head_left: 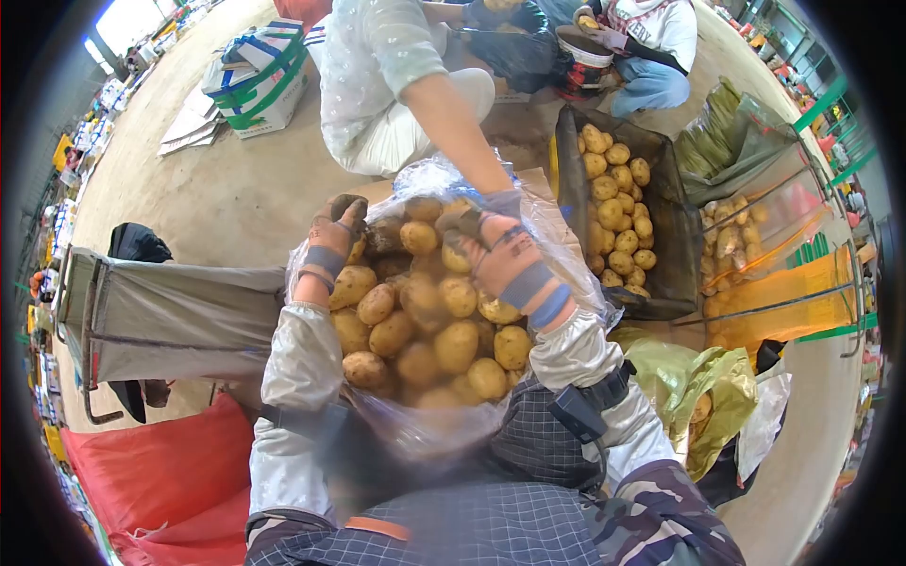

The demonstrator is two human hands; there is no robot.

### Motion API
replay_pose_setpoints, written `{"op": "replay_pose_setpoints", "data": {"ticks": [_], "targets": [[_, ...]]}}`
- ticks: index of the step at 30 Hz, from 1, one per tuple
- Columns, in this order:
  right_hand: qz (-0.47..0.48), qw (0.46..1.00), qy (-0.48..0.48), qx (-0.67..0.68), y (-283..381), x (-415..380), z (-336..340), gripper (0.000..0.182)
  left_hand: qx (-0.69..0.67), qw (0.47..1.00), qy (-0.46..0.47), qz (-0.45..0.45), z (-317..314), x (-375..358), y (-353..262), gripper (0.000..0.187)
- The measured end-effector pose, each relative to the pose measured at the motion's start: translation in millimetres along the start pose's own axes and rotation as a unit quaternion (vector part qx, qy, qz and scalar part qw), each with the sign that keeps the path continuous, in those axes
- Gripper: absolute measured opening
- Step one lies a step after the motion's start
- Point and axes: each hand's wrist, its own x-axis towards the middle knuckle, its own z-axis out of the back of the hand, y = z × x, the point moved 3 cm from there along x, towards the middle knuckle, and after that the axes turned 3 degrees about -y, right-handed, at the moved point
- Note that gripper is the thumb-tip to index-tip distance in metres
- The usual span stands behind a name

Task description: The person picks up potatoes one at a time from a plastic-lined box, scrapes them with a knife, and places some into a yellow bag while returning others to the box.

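A clear plastic bag (420, 426) full of potatoes (456, 346) stands open in front of my lap. At its left rim is my gloved left hand (332, 243), fingers curled; what they hold, if anything, is hidden. My gloved right hand (505, 253) is over the right side of the pile, its dark-tipped fingers closed around a potato (457, 258). A co-worker's arm (462, 127) reaches in from the far side, its hand mostly hidden behind my right hand.
A black-lined crate (661, 226) of potatoes stands at the right, near an orange mesh sack (779, 294). A grey cloth on a metal frame (189, 316) and a red sack (170, 472) lie left. Two co-workers sit beyond, beside a bucket (583, 58).
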Motion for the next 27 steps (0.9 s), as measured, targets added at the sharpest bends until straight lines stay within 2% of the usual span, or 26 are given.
{"op": "replay_pose_setpoints", "data": {"ticks": [2,4,6,8,11,12,15,17,18,19,22,25,27], "targets": [[0.042,0.995,-0.089,0.006,-25.4,1.4,-0.6,0.033,-0.020,1.000,0.010,-0.004,2.1,5.5,9.5,0.025],[0.049,0.965,-0.115,-0.229,-71.4,4.4,-8.4,0.034,0.049,0.998,-0.002,-0.025,3.6,9.4,16.5,0.025],[0.070,0.925,-0.170,-0.333,-72.0,3.8,6.3,0.036,0.077,0.997,0.001,-0.022,1.9,1.8,6.5,0.025],[0.109,0.909,-0.253,-0.312,-23.9,4.0,51.2,0.040,0.126,0.992,0.009,-0.001,1.5,-3.8,-1.7,0.032],[0.109,0.935,-0.278,-0.193,5.1,-1.2,60.2,0.041,0.204,0.978,0.051,0.019,-6.0,-27.4,-30.4,0.039],[0.144,0.922,-0.286,-0.216,10.7,-0.3,53.3,0.042,0.230,0.970,0.071,0.023,-11.2,-36.8,-36.2,0.041],[0.102,0.976,-0.149,-0.119,12.5,-4.5,4.0,0.040,0.467,0.866,0.179,0.018,-26.8,-56.0,-25.0,0.050],[0.011,0.990,-0.076,-0.114,-9.2,-8.3,-54.3,0.042,0.577,0.780,0.238,0.039,-35.0,-65.2,-21.9,0.055],[-0.012,0.991,0.003,-0.135,-19.6,-4.1,-80.1,0.046,0.628,0.729,0.267,0.049,-35.5,-68.7,-19.7,0.058],[-0.036,0.984,0.082,-0.155,-27.5,-0.2,-98.8,0.051,0.626,0.726,0.279,0.051,-34.2,-69.2,-17.3,0.059],[-0.141,0.966,0.213,-0.032,-43.7,1.2,-128.1,0.056,0.615,0.728,0.298,0.042,-28.1,-64.9,-2.5,0.063],[-0.147,0.960,0.240,-0.004,-44.3,2.5,-134.6,0.055,0.598,0.747,0.291,0.006,-20.3,-70.9,8.4,0.064],[-0.115,0.955,0.267,0.060,-37.0,-2.8,-122.7,0.051,0.584,0.758,0.289,-0.024,-11.1,-78.1,-0.8,0.065]]}}
